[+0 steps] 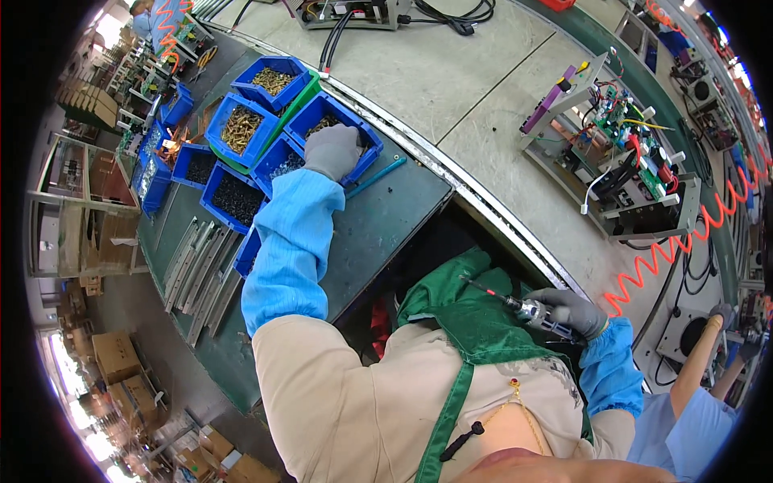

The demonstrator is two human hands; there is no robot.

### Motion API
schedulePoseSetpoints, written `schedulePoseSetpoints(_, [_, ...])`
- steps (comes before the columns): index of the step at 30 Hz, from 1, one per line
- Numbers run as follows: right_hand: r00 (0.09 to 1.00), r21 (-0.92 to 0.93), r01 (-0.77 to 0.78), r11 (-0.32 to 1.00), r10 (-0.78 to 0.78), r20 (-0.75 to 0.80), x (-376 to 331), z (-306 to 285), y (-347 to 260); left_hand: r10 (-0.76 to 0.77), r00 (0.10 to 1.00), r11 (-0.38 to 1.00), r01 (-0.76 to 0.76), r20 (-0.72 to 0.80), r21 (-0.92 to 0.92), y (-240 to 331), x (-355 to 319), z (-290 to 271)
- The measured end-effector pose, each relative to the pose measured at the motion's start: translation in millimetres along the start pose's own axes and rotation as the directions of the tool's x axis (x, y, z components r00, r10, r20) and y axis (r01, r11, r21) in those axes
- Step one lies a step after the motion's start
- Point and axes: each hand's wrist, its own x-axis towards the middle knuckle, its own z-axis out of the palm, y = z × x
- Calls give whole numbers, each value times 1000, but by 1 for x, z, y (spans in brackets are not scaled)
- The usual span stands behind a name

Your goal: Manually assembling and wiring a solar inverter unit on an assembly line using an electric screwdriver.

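My left hand (332,152), in a grey glove and blue sleeve cover, reaches into a blue bin (372,145) holding brass-coloured screws. Its fingers are hidden down in the bin, so whether they are closed cannot be seen. My right hand (573,312), also gloved in grey, is wrapped round a power screwdriver (535,312) in front of my green apron (499,330). The driver's long thin bit (481,287) points up and to the left. Next to the left hand lies a teal stick-like tool (376,177) on the dark green bench.
Several more blue bins (211,129) hold brass, black and silvery small parts. Metal rails (196,270) lie at the bench's left. An open chassis with circuit boards (620,153) stands on the conveyor (483,72). A red coiled hose (644,278) hangs at right, near a co-worker's arm (699,354).
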Motion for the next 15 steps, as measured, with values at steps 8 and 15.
schedulePoseSetpoints(8, [995,12,-26,1000,27,-99,1,16,-15,-13,976,999,6,-216,-33,-4,-1,19])
schedulePoseSetpoints(15, [950,-382,164,910,-249,-185,-5,4,-20,-56,856,668,-351,-514,-656,7,-30,9])
